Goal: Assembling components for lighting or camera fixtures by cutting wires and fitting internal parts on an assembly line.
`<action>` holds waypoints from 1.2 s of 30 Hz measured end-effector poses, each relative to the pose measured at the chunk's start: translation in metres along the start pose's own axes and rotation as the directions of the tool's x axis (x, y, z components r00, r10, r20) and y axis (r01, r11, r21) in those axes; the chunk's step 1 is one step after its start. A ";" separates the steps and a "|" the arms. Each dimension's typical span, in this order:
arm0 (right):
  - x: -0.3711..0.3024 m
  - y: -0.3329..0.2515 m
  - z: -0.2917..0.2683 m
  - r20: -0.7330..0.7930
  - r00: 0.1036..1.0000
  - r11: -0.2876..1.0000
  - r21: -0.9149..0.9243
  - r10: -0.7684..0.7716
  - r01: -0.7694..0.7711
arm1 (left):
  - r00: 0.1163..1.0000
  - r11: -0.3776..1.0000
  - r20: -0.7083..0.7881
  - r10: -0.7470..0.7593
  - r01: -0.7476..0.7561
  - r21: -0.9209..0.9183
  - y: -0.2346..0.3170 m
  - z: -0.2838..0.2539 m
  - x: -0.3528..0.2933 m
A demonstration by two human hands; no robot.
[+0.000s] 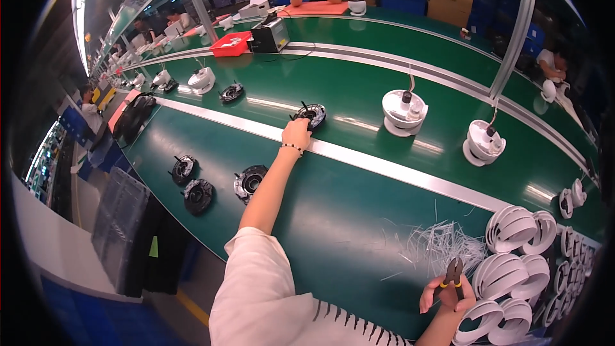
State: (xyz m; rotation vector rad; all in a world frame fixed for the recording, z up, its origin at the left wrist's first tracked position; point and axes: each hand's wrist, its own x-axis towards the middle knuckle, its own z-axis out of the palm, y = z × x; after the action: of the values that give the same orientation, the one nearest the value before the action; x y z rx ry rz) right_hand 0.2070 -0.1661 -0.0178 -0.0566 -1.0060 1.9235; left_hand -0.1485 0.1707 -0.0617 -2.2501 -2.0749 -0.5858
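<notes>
My left arm is stretched across the bench. At its end, my left hand (296, 135) grips the near edge of a round black-and-silver housing (313, 114) on the green belt; its fingertips are partly hidden. Near the lower right, my right hand (448, 293) holds a pair of pliers (454, 271) with black-and-yellow handles, jaws pointing up. Beyond the pliers lies a loose heap of thin white plastic strips (442, 243). Left of my arm, several similar round black housings (198, 196) rest on the green bench, one partly covered by my forearm.
White rounded lamp-like units (405, 113) with upright wires stand along the belt. Stacked white ribbed rings (506, 275) crowd the right side. A red tray (230, 44) and a black box-shaped device (270, 35) sit farther back. Across the line, a person holds a white part.
</notes>
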 end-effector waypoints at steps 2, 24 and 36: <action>0.010 0.004 0.006 -0.041 0.999 0.998 -0.055 -0.004 0.002 | 1.000 0.999 -0.007 0.020 -0.020 -0.050 -0.014 -0.009 -0.015; 0.047 0.121 0.065 -0.268 0.963 -0.188 -0.945 -0.025 -0.268 | 0.997 0.999 -0.064 0.052 -0.050 0.019 -0.045 -0.144 -0.080; -0.046 0.020 0.125 0.072 0.197 -0.190 -0.708 -0.978 -0.680 | 0.501 0.377 -0.206 0.841 -0.815 -0.441 0.144 -0.106 -0.140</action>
State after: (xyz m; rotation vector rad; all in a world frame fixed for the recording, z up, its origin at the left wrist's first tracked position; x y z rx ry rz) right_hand 0.1668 -0.2826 0.0356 -1.6099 -0.9866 -0.5155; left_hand -0.0426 -0.0076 0.0297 -3.1400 -0.4862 -0.9931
